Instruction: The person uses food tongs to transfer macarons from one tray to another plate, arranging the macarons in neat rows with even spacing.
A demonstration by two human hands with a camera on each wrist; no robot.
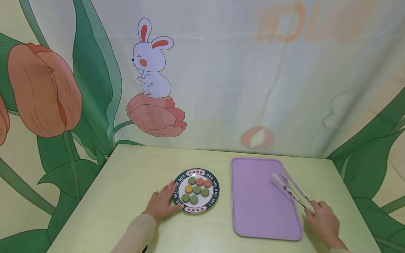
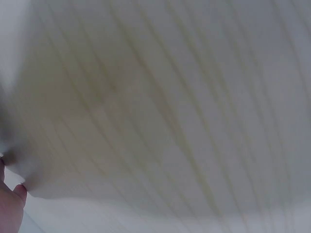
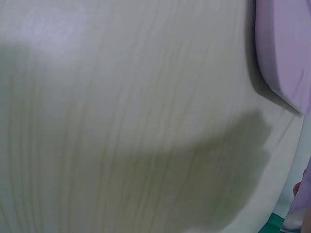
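Observation:
My left hand [image 1: 160, 204] rests on the table with its spread fingers and thumb touching the left rim of a round plate [image 1: 216, 191]. This plate has a dark green patterned border and bears several small round pastries, mostly green [image 1: 197, 190], with a yellow one [image 1: 188, 189] and two pink ones [image 1: 199, 181]. On the right, my right hand [image 1: 323, 220] grips tongs [image 1: 292, 195] by the handle end. Their two pale tips stand apart, over the upper right part of a purple tray [image 1: 259, 211]. In the left wrist view only some fingertips [image 2: 19, 194] show.
The light wood-grain table [image 1: 120, 203] ends at the back against a hanging cloth [image 1: 215, 88] printed with tulips and a rabbit. The purple tray lies to the right of the plate, with a strip of table between them.

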